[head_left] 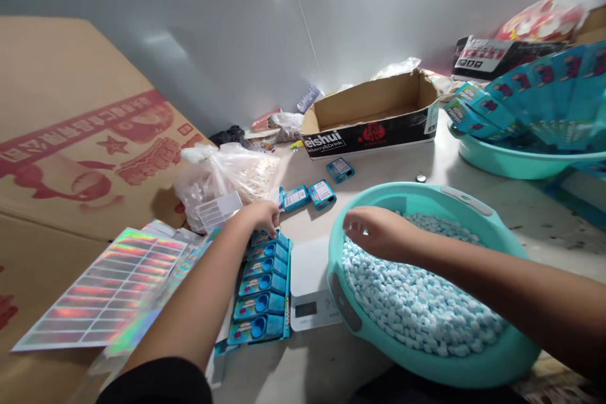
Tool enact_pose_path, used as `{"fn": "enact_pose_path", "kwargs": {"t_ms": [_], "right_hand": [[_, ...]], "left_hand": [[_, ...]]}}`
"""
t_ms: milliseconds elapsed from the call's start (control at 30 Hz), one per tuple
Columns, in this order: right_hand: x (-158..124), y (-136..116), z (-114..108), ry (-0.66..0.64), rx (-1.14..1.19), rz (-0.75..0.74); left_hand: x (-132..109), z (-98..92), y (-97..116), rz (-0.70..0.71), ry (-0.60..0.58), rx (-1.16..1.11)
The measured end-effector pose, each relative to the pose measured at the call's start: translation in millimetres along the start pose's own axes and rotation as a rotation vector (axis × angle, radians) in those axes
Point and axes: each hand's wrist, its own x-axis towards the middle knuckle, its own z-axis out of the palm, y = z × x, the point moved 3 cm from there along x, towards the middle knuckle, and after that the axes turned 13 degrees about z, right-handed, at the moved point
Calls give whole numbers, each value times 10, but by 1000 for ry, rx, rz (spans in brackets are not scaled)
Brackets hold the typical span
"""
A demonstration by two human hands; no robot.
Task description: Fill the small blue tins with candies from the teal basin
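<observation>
My left hand [266,219] is closed at the far end of a row of small blue candy boxes [261,303], its fingertips on the farthest one. The boxes lie side by side in a blue tray, each with a round opening facing up. Over the near-left rim of a turquoise basin [514,246] is my right hand [367,230], with fingers curled in; what they hold, if anything, is hidden. Pale blue and white candies [426,303] fill much of the basin. A white digital scale [310,265] sits between the boxes and the basin.
Loose blue boxes [322,194] lie beyond my left hand, before an open black carton [374,136]. Iridescent label sheets [108,290] and a large cardboard box [80,126] stand left. Another turquoise basin [516,161] holds blue packaging at right. Plastic bags [237,170] sit behind.
</observation>
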Motion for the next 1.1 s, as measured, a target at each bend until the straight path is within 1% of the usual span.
{"fn": "enact_pose_path", "kwargs": {"t_ms": [67, 133, 233, 333, 433, 500, 567, 633, 700, 767, 800, 867, 933, 1000, 1100], "right_hand": [[-30, 10, 17, -61, -113, -44], [-62, 14, 51, -131, -193, -102], [-96, 19, 108, -192, -260, -153], [-98, 21, 155, -229, -266, -167], [-82, 17, 191, -260, -297, -181], [-72, 20, 209, -278, -321, -179], [-63, 30, 218, -291, -333, -163], [-51, 43, 214, -288, -332, -149], [-36, 57, 197, -272, -322, -136], [-21, 73, 180, -258, -316, -124], [-14, 80, 173, -253, -316, -118], [-4, 91, 167, -244, -322, -113], [2, 93, 174, -241, -329, -118], [3, 87, 188, -250, -337, -126], [-3, 78, 206, -267, -347, -133]], "left_hand": [[-201, 47, 21, 44, 69, -23], [-417, 148, 32, 66, 151, -61], [-658, 416, 76, 70, 321, -119], [-725, 757, 171, 29, 494, -142], [-691, 1011, 260, -19, 599, -157], [-665, 1080, 276, -22, 637, -184], [-657, 1081, 241, -19, 673, -222], [-671, 1049, 156, -27, 718, -275], [-711, 1020, 33, -65, 764, -349], [-768, 1021, -97, -114, 769, -458], [-799, 1031, -152, -130, 748, -522], [-854, 1049, -224, -133, 673, -647], [-885, 1034, -253, -114, 593, -736], [-879, 974, -266, -106, 531, -777], [-787, 836, -305, -121, 435, -769]]}}
